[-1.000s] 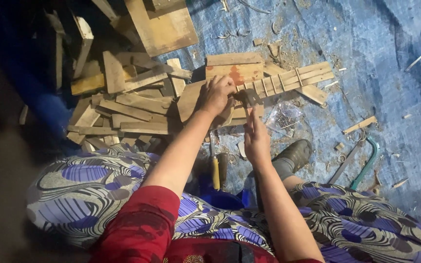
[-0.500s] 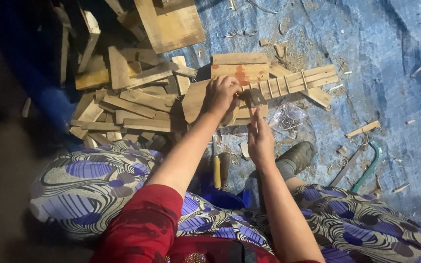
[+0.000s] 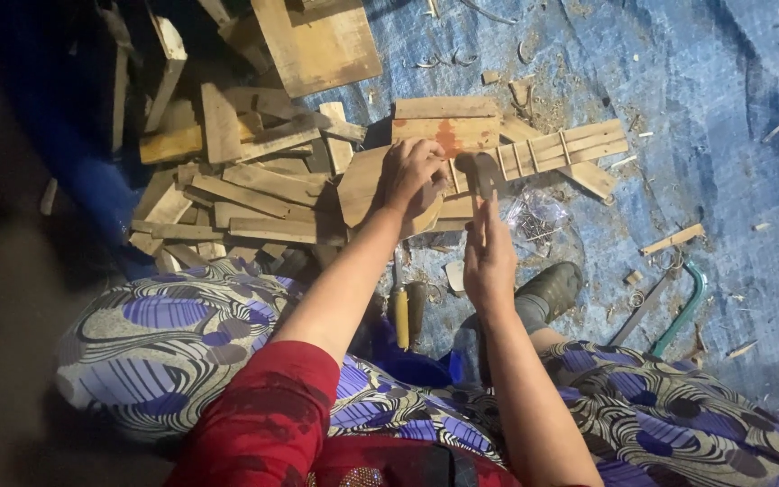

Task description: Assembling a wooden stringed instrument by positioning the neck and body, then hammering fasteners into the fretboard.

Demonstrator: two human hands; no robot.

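Two hands: left (image 3: 412, 173), right (image 3: 489, 261). One hammer (image 3: 482, 171). One slatted frame (image 3: 534, 153). One square board (image 3: 317, 41), far. One saw (image 3: 682, 311), right. One shoe (image 3: 547, 289). One yellow-handled tool (image 3: 400, 317), near. One clear bag (image 3: 534, 215). One blue tarp (image 3: 696, 90). Loose planks (image 3: 254, 185), left: too many and too overlapped to count, certainly over ten.

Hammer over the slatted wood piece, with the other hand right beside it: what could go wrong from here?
1. The left hand presses on the slatted wood piece right beside the hammer held by the right hand; a blow that lands off target could hit its fingers.
2. The piece rests on loose scrap boards, so it may shift or bounce when struck.
3. A saw lies by the person's knee; a hand moving that way could catch it.
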